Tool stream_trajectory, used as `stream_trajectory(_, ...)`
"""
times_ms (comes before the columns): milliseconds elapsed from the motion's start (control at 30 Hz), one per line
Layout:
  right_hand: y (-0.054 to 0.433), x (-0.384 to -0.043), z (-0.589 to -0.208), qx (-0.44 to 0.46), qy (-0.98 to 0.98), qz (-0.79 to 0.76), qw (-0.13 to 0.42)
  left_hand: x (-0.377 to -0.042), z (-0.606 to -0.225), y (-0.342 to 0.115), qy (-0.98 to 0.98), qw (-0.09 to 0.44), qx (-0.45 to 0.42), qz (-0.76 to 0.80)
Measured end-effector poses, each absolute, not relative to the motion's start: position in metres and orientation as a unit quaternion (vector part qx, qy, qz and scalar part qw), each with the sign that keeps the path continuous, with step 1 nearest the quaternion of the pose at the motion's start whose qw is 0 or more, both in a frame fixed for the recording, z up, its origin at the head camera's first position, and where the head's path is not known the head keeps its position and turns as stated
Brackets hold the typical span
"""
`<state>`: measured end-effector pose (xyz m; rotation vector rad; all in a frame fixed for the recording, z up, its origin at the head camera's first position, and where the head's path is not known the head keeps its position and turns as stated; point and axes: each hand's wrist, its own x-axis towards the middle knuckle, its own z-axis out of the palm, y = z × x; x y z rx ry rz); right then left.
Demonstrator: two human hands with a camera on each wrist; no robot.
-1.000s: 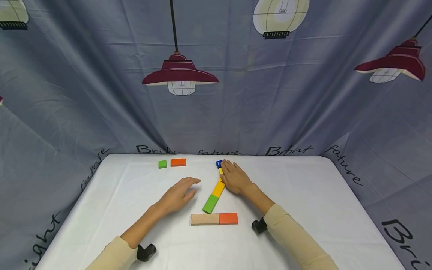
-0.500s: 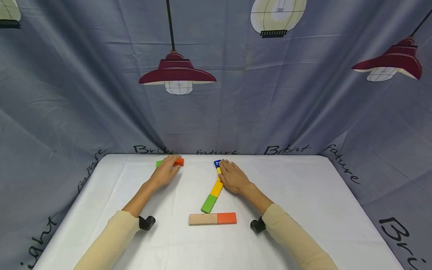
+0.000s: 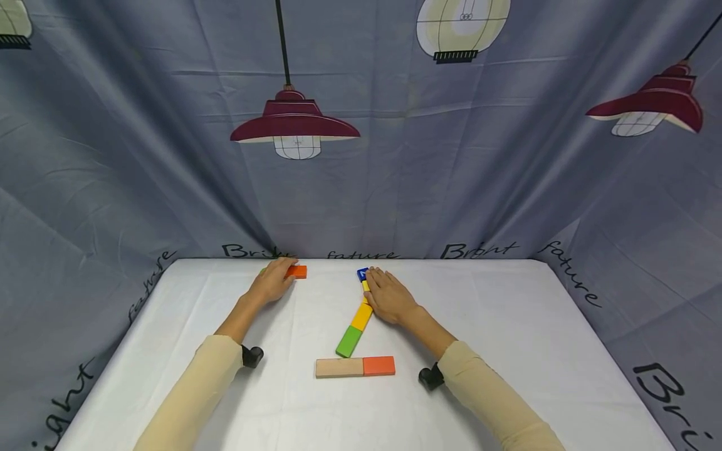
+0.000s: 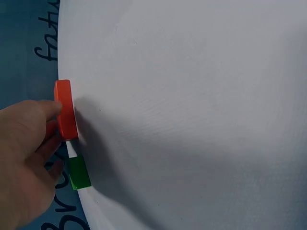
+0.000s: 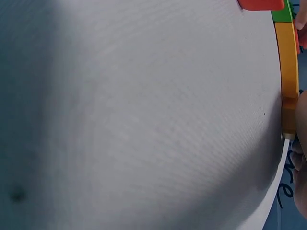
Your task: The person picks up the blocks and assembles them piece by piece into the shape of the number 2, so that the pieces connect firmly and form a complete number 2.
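Note:
At the far left of the table, my left hand (image 3: 272,280) reaches over an orange block (image 3: 298,272). In the left wrist view the thumb lies against this block, with the fingers curled on its other side. Close by sits a small green block (image 4: 79,172), mostly covered by the hand in the head view. My right hand (image 3: 391,296) lies with straight fingers along a slanted row, touching it from the right. That row runs from a blue block (image 3: 362,273) through yellow pieces, partly hidden, to a yellow block (image 3: 361,317) and a longer green block (image 3: 349,342).
Nearer the front, a plain wooden block (image 3: 340,368) and a red-orange block (image 3: 379,366) lie end to end, just below the slanted row. A white cloth covers the table (image 3: 479,300). Behind it hangs a grey curtain (image 3: 395,188) with printed lamps.
My left hand has moved from beside the slanted row to the far left, over the orange and green blocks, and come onto the orange one. My right hand stays put.

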<state>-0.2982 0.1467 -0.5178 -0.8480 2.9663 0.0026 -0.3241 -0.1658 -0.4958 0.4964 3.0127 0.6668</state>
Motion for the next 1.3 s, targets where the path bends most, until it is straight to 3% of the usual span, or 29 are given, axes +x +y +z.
stream_trajectory(267,0.147,-0.297,-0.52,-0.273,0.962,0.008,0.028,-0.33,-0.503,-0.165,0.974,-0.01,0.175,0.147)
stream_trajectory(1300,0.148,-0.298,-0.517,-0.277,0.961,0.013,0.018,-0.338,-0.504,-0.1,0.965,-0.019,0.198,0.17)
